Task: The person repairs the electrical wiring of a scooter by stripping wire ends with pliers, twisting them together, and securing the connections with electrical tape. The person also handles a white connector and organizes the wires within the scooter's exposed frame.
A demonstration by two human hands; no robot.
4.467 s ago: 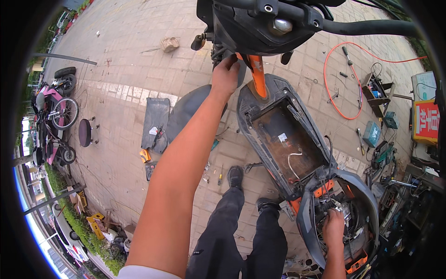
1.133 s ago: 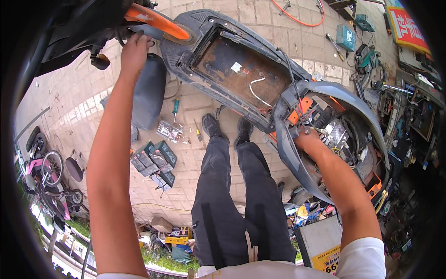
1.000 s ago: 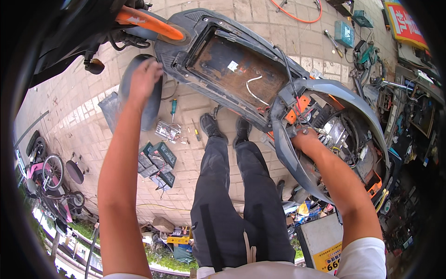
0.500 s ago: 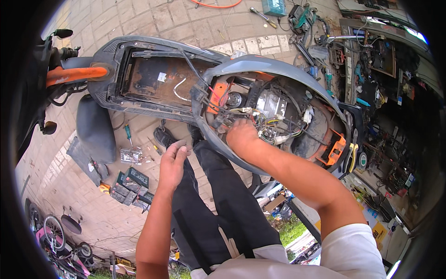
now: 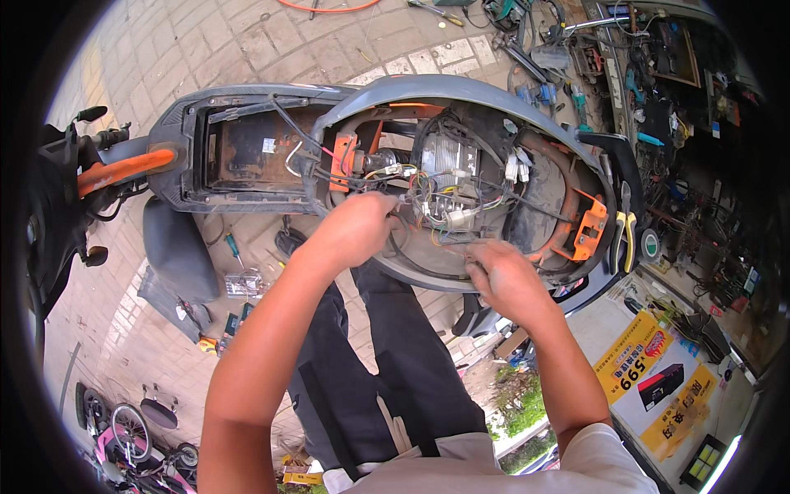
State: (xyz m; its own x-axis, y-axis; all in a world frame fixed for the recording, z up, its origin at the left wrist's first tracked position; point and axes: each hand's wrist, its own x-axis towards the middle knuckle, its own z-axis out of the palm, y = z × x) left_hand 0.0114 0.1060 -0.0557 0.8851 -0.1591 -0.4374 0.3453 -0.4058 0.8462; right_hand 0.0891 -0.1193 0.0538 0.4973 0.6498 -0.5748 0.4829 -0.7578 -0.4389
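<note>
An opened scooter body with a grey plastic rim (image 5: 461, 86) lies across the view in front of me. Inside it are a finned metal box (image 5: 448, 156), tangled coloured wires and a white connector (image 5: 461, 219). My left hand (image 5: 354, 232) reaches over the near rim at the left of the wiring. Its fingertips are pinched together, and what they hold is hidden. Right of it, my right hand (image 5: 504, 276) hangs over the near rim with curled fingers, closed on a thin wire (image 5: 444, 241) that runs from the wiring.
Pliers with yellow handles (image 5: 629, 239) hang at the body's right end, near an orange bracket (image 5: 591, 230). A black seat (image 5: 177, 251), a screwdriver (image 5: 234, 249) and a clear tray (image 5: 244, 285) lie on the paving at left. Tools and parts crowd the right side.
My left hand has risen from beside my leg to the wiring. The right hand has shifted right and nearer, away from the wire bundle. The view has shifted somewhat.
</note>
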